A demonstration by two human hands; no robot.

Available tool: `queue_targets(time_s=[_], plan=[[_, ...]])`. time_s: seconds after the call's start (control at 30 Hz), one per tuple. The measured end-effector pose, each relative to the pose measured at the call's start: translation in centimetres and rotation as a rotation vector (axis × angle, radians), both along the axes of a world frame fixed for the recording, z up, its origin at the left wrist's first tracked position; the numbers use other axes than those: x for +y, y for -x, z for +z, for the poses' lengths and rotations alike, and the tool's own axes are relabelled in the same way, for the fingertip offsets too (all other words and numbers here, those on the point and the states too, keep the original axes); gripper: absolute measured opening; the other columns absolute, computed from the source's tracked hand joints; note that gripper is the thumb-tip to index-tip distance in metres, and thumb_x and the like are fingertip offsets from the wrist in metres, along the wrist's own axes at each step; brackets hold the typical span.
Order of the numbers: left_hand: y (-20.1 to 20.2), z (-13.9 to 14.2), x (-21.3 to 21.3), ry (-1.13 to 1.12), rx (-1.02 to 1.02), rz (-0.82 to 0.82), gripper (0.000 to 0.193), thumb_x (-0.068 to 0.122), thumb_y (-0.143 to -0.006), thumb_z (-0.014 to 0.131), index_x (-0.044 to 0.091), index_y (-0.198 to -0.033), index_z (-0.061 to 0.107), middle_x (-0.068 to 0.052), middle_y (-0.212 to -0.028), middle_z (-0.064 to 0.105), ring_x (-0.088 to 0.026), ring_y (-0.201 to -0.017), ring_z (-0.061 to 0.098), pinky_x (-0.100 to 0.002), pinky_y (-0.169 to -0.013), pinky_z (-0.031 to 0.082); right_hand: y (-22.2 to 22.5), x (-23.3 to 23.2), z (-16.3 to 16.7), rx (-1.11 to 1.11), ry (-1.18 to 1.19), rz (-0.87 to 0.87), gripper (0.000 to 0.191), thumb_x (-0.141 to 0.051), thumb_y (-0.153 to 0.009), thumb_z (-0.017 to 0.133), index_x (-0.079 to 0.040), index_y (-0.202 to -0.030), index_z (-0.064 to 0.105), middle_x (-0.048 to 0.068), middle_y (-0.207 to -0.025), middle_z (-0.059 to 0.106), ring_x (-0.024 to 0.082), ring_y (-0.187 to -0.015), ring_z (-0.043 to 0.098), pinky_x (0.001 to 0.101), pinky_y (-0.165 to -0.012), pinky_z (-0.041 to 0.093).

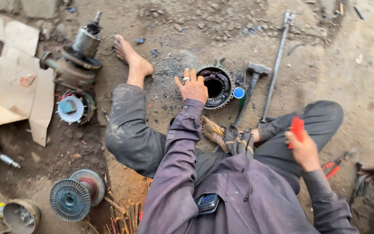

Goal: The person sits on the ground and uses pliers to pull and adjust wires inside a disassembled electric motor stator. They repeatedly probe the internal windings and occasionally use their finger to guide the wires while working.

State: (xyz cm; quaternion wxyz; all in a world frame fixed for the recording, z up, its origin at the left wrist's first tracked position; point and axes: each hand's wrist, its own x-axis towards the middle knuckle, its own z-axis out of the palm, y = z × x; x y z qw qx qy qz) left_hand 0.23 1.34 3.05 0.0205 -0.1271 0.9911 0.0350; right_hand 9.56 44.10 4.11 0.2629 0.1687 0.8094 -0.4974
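Two hands are seen: left hand (192,86), fingers spread, is rested beside the round stator (215,86) at frame centre; a red tool (297,129) is gripped by the right hand (304,149), farther off.

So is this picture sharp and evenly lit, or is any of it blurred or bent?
Head view: soft, even daylight with no hard shadows or glare; the middle is sharp, around the left hand by the round metal stator; the right hand with its red tool looks slightly soft; the wide lens bends the edges, so the long metal bar leans.
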Motion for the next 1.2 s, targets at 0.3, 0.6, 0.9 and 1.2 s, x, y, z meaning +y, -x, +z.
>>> queue_targets(time_s=[0.3, 0.6, 0.9, 1.2], plan=[[0.0, -0.2, -0.7, -0.01, -0.127, -0.003, 0.018, 0.02, -0.081, 0.07, 0.018, -0.097, 0.077, -0.01, -0.144, 0.055, -0.033, -0.146, 0.038, -0.073, -0.116, 0.014, 1.5, -8.2, 1.8, -0.845, 0.608, -0.171, 0.048, -0.046, -0.096, 0.053, -0.003, -0.114, 0.065, 0.017, -0.109, 0.076, 0.026, -0.092, 0.074, 0.037, -0.083, 0.054], [-0.2, -0.2, -0.1, 0.003, -0.123, 0.007, 0.019, 0.027, -0.081, 0.073, 0.016, -0.096, 0.077, -0.012, -0.155, 0.047, -0.032, -0.15, 0.033, -0.07, -0.117, 0.016, 0.5, -12.1, 1.3, 0.336, -0.195, 0.152, 0.062, -0.032, -0.087, 0.07, 0.008, -0.13, 0.051, 0.03, -0.123, 0.063, 0.042, -0.109, 0.062, 0.0495, -0.091, 0.053], [-0.3, 0.6, -0.1, -0.189, -0.04, 0.064, 0.018, 0.025, -0.078, 0.076, 0.023, -0.096, 0.076, -0.01, -0.148, 0.053, -0.033, -0.146, 0.038, -0.063, -0.114, 0.025, 10.4, -15.2, -4.5, 0.131, -0.52, 0.431, 0.035, -0.027, -0.087, 0.071, -0.015, -0.119, 0.074, 0.019, -0.106, 0.074, 0.041, -0.102, 0.068, 0.0516, -0.088, 0.054], [-1.1, 0.7, 0.2, -0.464, 0.367, 0.32, 0.023, 0.014, -0.086, 0.067, 0.026, -0.105, 0.074, 0.001, -0.129, 0.068, -0.026, -0.134, 0.054, -0.048, -0.113, 0.038, 10.9, -18.2, -3.9, 0.367, -0.617, 0.703, 0.056, -0.037, -0.076, 0.083, -0.006, -0.117, 0.062, 0.017, -0.112, 0.069, 0.039, -0.102, 0.067, 0.0497, -0.085, 0.053]])
